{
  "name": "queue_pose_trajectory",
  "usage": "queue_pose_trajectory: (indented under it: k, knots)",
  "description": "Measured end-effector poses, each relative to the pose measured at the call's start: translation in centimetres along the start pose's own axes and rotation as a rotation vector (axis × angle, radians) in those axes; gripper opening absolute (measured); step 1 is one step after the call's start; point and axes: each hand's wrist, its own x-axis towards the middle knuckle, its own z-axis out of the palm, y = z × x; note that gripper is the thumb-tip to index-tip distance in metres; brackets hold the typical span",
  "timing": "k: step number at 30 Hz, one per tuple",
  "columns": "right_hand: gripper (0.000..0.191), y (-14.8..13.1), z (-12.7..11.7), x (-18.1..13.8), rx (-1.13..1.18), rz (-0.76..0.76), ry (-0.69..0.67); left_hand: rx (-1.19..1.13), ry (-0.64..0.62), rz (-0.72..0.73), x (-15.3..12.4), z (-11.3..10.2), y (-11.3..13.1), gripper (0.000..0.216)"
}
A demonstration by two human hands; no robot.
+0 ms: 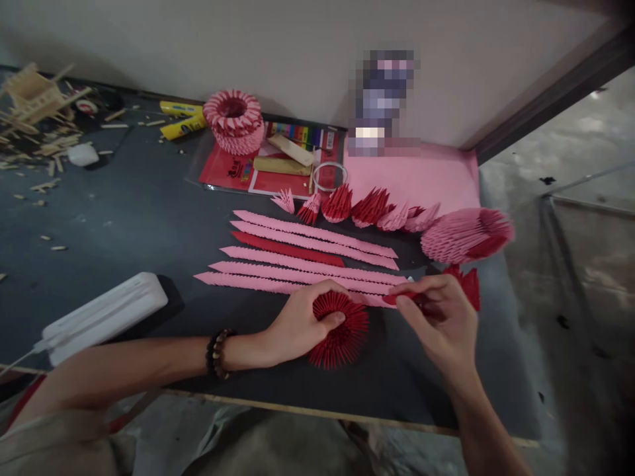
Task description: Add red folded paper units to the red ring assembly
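My left hand (302, 320) grips a round red folded-paper piece (347, 340), its thumb lying over the centre and its fingers behind the far rim. To the right, my right hand (441, 317) pinches a small red folded-paper piece (397, 299) between thumb and fingertips, apart from the round one. Behind the hands lie several long pink strips of nested paper pieces (297, 264) and one red strip (288, 248). A pile of red paper pieces (469, 284) is partly hidden behind my right hand.
Along the back stand small red and pink paper clusters (337, 203), a larger pink paper form (461, 235) and a pink-red paper ring stack (238, 132). A white power strip (106, 317) lies left. Wood scraps and a small wooden cart (34, 99) occupy the far left.
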Motion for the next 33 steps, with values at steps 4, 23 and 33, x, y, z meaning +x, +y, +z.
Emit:
queue_pose_trajectory:
  k: [4,23,33]
  knots:
    - [0.013,0.2,0.2,0.0,-0.074,-0.013,-0.166,-0.006,0.015,-0.003,0.0,0.1,0.0,0.021]
    - [0.02,0.0,3.2,-1.3,-0.198,0.133,-0.231,-0.034,0.015,-0.044,-0.2,0.1,0.0,0.029]
    - [0.02,0.0,2.4,-1.0,-0.279,0.132,-0.234,-0.077,0.038,-0.078,-0.1,0.1,-0.1,0.026]
